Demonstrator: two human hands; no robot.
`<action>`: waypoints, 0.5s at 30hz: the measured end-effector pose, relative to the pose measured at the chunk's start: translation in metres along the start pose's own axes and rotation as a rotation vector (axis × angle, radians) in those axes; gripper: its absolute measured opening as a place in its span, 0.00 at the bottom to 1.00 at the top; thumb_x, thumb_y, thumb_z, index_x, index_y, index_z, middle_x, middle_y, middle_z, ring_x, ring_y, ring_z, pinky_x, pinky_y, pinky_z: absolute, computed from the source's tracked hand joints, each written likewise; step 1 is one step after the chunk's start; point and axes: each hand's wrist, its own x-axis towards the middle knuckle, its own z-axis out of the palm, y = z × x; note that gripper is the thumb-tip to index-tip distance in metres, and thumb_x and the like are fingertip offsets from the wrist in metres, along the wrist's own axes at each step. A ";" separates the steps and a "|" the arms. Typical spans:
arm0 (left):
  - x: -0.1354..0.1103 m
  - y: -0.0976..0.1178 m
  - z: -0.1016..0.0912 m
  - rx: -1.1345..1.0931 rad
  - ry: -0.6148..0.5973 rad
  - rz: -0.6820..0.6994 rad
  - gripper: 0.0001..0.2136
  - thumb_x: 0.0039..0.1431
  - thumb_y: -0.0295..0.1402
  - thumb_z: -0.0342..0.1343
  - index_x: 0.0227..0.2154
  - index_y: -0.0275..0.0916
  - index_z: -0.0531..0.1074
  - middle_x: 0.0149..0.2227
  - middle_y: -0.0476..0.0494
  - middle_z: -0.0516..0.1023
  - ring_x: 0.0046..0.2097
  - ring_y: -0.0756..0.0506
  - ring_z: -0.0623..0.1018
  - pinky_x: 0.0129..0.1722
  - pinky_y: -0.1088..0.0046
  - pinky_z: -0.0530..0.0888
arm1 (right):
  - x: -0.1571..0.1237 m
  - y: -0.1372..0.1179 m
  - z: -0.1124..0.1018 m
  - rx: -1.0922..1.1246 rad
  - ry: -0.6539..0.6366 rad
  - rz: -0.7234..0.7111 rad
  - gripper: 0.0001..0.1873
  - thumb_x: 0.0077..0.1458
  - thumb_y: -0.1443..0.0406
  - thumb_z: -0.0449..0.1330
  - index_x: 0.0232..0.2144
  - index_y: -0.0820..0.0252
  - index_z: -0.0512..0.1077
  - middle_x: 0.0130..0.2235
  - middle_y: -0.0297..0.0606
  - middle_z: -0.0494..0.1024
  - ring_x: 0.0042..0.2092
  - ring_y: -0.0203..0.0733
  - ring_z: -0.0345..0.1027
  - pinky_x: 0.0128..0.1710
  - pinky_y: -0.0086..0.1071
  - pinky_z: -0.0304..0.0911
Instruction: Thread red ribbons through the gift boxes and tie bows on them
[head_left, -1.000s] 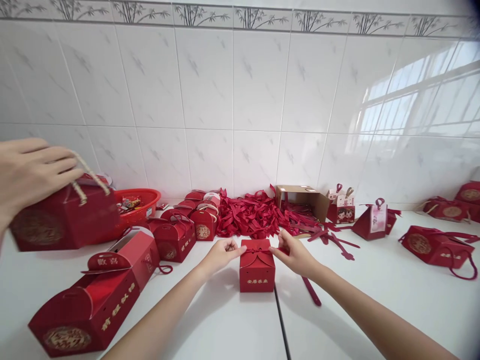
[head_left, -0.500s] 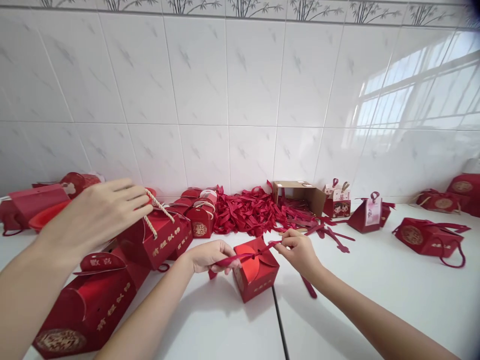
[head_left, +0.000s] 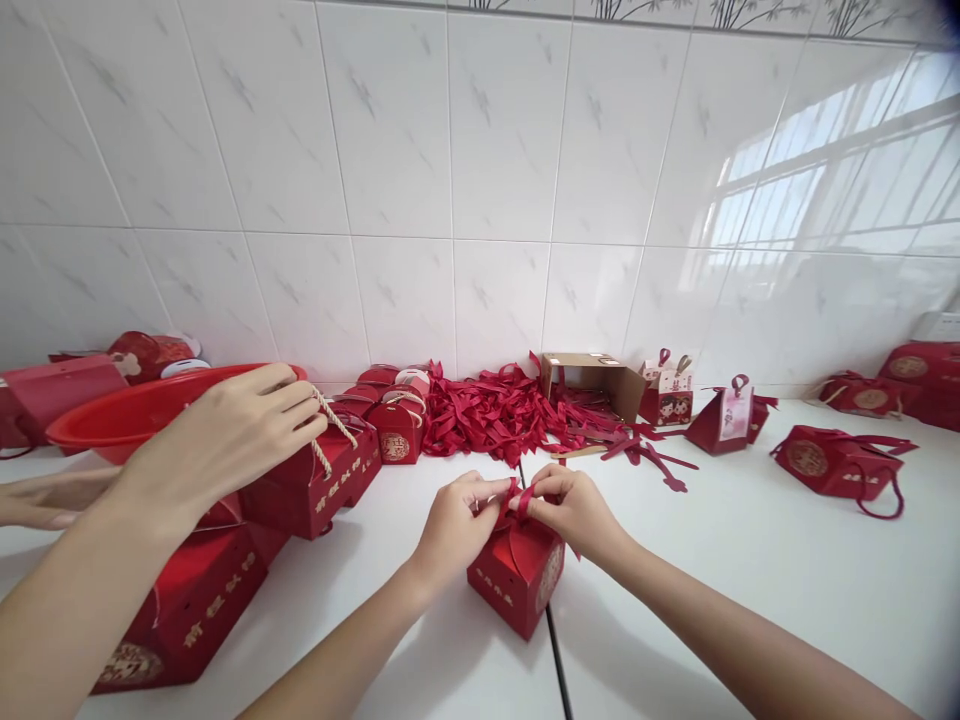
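"Where's the small red cardboard box?"
"On the white worktop, well out from its back edge, just below the left hand and right hand"
"Each grip?"
"Closed on the shiny crimson ribbon between them, equally near"

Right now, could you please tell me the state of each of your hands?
Left hand: closed, pinching the red ribbon on top of the small red box.
Right hand: closed, pinching a loop of the same ribbon.
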 end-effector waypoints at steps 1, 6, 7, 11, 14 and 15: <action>-0.001 -0.002 0.001 0.076 0.029 0.047 0.13 0.56 0.32 0.51 0.40 0.44 0.79 0.31 0.45 0.72 0.33 0.47 0.73 0.34 0.72 0.72 | 0.001 -0.001 0.001 -0.014 -0.008 0.000 0.12 0.45 0.56 0.64 0.19 0.58 0.77 0.28 0.37 0.72 0.30 0.38 0.65 0.31 0.32 0.62; -0.004 -0.006 0.006 0.241 0.093 0.151 0.16 0.57 0.27 0.49 0.43 0.46 0.77 0.35 0.46 0.68 0.32 0.50 0.72 0.33 0.74 0.72 | 0.005 -0.012 0.001 -0.049 -0.072 0.042 0.06 0.44 0.65 0.63 0.18 0.59 0.74 0.29 0.35 0.72 0.33 0.38 0.66 0.34 0.31 0.62; -0.005 -0.006 0.006 0.260 0.096 0.167 0.16 0.57 0.27 0.49 0.43 0.47 0.77 0.36 0.46 0.67 0.32 0.50 0.72 0.33 0.74 0.72 | 0.005 -0.015 0.000 -0.052 -0.089 0.057 0.05 0.43 0.67 0.62 0.18 0.60 0.73 0.29 0.34 0.72 0.33 0.38 0.66 0.34 0.30 0.61; -0.008 -0.004 0.005 0.299 0.078 0.310 0.15 0.59 0.27 0.48 0.41 0.48 0.78 0.36 0.45 0.68 0.32 0.50 0.72 0.33 0.74 0.71 | 0.011 -0.017 -0.007 -0.123 -0.202 0.011 0.06 0.41 0.71 0.58 0.17 0.60 0.64 0.26 0.31 0.65 0.29 0.34 0.59 0.28 0.28 0.56; -0.006 -0.003 -0.002 0.310 -0.024 0.417 0.16 0.60 0.26 0.46 0.41 0.47 0.78 0.37 0.44 0.69 0.30 0.51 0.71 0.32 0.74 0.70 | 0.020 -0.010 -0.014 -0.164 -0.351 -0.103 0.10 0.38 0.72 0.58 0.15 0.60 0.58 0.25 0.28 0.61 0.28 0.32 0.56 0.26 0.27 0.53; -0.004 -0.002 -0.004 0.314 -0.074 0.430 0.16 0.60 0.26 0.45 0.40 0.47 0.78 0.38 0.44 0.69 0.31 0.51 0.71 0.32 0.73 0.70 | 0.023 -0.008 -0.016 -0.166 -0.396 -0.127 0.11 0.36 0.73 0.58 0.15 0.60 0.58 0.26 0.28 0.61 0.28 0.32 0.56 0.26 0.26 0.53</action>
